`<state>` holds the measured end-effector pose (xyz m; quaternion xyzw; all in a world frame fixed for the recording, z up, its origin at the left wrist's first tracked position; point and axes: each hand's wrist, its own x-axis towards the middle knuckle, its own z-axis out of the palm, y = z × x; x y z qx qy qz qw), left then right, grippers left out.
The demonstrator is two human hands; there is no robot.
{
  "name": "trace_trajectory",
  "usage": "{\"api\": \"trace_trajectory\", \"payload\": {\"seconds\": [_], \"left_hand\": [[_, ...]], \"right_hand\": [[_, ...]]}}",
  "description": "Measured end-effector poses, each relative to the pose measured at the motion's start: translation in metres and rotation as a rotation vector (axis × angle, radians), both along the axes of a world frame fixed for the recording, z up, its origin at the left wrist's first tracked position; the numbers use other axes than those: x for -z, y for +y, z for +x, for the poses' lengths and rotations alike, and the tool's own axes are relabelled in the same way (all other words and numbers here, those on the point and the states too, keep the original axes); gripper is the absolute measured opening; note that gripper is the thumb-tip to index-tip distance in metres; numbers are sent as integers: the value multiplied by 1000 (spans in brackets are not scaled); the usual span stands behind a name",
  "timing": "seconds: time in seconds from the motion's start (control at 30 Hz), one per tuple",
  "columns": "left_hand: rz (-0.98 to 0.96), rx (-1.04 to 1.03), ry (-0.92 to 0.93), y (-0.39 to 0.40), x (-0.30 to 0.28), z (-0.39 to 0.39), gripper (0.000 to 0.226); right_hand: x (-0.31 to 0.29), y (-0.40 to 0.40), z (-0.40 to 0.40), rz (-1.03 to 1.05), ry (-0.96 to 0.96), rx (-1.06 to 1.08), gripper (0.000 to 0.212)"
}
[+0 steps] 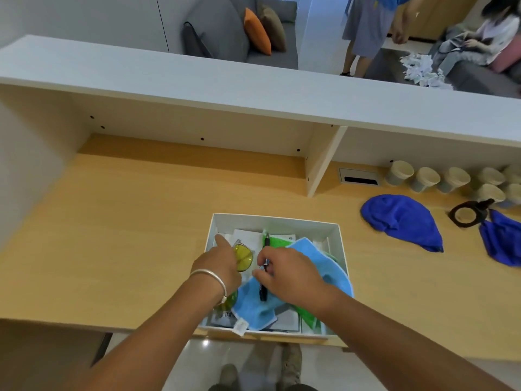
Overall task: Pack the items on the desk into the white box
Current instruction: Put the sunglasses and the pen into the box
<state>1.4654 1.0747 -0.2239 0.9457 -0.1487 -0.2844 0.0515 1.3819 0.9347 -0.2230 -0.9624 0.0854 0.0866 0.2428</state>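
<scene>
The white box (275, 220) stands at the desk's front edge. Inside lie a light blue cloth (324, 259), a green cloth (277, 240), white papers (245, 235), yellow-lensed glasses (244, 256) and a dark pen (263, 290). My left hand (222, 263) reaches into the box's left side and holds the glasses, its index finger pointing forward. My right hand (284, 273) hovers over the blue cloth and pinches the pen between thumb and fingers. A second dark pen (266, 240) lies further back on the green cloth.
To the right on the desk lie two dark blue cloths (403, 221) (501, 241) and a black ring-shaped holder (465, 214). Several paper cups (425, 179) line the back right. A white shelf divider (324, 162) rises behind the box. People are beyond the counter.
</scene>
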Motion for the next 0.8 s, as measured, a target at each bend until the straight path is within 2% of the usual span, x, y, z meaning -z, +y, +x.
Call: {"api": "trace_trajectory", "payload": {"seconds": [0.13, 0.3, 0.5, 0.7, 0.8], "left_hand": [[1, 15, 5, 2, -1, 0, 95], [19, 46, -33, 4, -1, -3, 91], [29, 78, -100, 7, 6, -6, 89], [-7, 92, -124, 5, 8, -6, 74], [-45, 134, -177, 7, 5, -10, 60]], "right_hand": [[9, 0, -1, -16, 33, -19, 35], [7, -15, -16, -28, 31, -56, 36], [4, -47, -37, -255, -48, -129, 44], [6, -67, -55, -361, -143, -58, 48], [10, -75, -62, -392, -129, -12, 56]]}}
